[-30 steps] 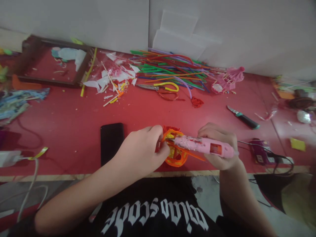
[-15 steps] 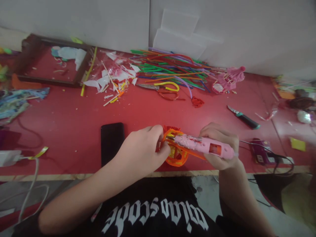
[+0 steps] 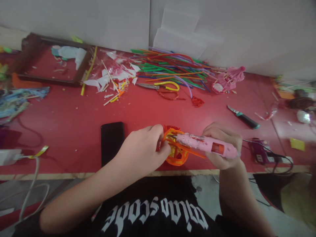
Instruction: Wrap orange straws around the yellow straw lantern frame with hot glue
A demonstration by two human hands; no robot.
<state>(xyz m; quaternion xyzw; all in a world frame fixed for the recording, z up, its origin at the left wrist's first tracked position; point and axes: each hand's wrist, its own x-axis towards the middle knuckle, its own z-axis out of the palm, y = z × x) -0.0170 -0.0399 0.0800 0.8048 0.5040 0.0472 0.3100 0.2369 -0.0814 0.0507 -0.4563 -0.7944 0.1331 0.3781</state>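
Note:
My left hand (image 3: 145,144) pinches the left edge of a small orange and yellow pipe-cleaner piece (image 3: 179,161), which has red fuzzy bits at its back. The pinching fingertips partly hide that edge. In my right hand (image 3: 222,144) is a pink hot glue gun (image 3: 206,144), gripped with the fingers wrapped round it. Its metal nozzle points left and sits over the upper left of the orange frame, close to my left fingertips. An orange strip runs from the piece under the glue gun towards my right hand.
A black phone (image 3: 112,143) lies left of my left hand. Behind are scissors (image 3: 158,87), a heap of pipe cleaners (image 3: 172,67), white scraps (image 3: 118,75) and a pink craft piece (image 3: 229,80). To the right lie a knife (image 3: 244,119) and a purple box (image 3: 260,150) with cables.
My right hand and the glue gun have shifted slightly to the right, drawing the nozzle a little along the orange frame. My left hand holds nearly still.

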